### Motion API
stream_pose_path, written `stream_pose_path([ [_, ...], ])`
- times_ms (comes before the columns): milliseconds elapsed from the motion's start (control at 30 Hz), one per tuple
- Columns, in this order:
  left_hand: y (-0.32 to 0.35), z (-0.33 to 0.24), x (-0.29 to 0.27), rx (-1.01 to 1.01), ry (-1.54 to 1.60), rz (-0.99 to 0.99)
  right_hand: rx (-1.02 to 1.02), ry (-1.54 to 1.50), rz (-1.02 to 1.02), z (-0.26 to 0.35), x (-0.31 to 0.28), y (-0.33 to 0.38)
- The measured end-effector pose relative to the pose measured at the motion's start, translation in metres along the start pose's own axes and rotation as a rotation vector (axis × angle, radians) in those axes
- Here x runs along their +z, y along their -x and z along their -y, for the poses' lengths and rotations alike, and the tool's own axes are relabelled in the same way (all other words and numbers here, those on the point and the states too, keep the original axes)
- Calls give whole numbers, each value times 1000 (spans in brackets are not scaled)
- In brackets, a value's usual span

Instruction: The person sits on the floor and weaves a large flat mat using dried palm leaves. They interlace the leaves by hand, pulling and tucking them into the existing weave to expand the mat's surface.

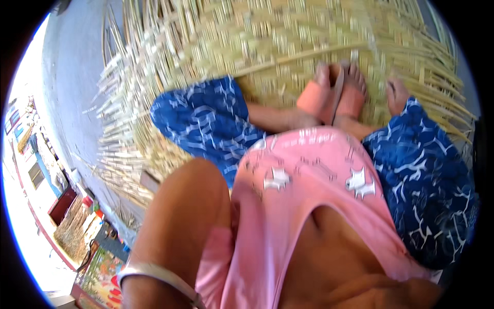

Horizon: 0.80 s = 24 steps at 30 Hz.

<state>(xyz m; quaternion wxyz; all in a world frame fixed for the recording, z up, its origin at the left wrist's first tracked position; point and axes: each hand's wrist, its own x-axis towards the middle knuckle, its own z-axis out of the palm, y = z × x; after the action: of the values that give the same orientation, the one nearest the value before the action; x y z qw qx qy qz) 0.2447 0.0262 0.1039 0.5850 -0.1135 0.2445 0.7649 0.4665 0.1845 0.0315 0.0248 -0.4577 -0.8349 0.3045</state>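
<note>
A large mat (226, 31) of flat pale-green and straw-coloured strips is woven in a diagonal pattern, with long loose ends at its edges. My feet rest on it in salmon-pink slide sandals (315, 99), between my bent knees. Beyond my right knee, part of my right hand (397, 96) shows low over the mat; most of it is hidden by the trouser leg, and whether it grips a strip is unclear. My left arm (182, 216) comes up at the lower left with the elbow bent. Its hand is out of sight. Beside that elbow lies a small brown flat piece (150, 181).
Grey floor (72, 87) borders the mat on the left. Farther left stand mixed household things, among them a dark red box (63, 205) and a colourful printed panel (103, 275). Blue patterned trousers (200, 116) and a pink top (303, 170) cover much of the near view.
</note>
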Motion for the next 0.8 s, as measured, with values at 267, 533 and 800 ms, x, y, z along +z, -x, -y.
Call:
stream_pose_path([
  [267,-18,-16,15,88,44,30,-52,72,149,-5,3,14],
  [533,-10,-19,25,152,-11,109,-466,290,27,55,-53,-19],
  [800,45,-133,82,671,-545,422,-1115,-141,39,272,-153,-72],
])
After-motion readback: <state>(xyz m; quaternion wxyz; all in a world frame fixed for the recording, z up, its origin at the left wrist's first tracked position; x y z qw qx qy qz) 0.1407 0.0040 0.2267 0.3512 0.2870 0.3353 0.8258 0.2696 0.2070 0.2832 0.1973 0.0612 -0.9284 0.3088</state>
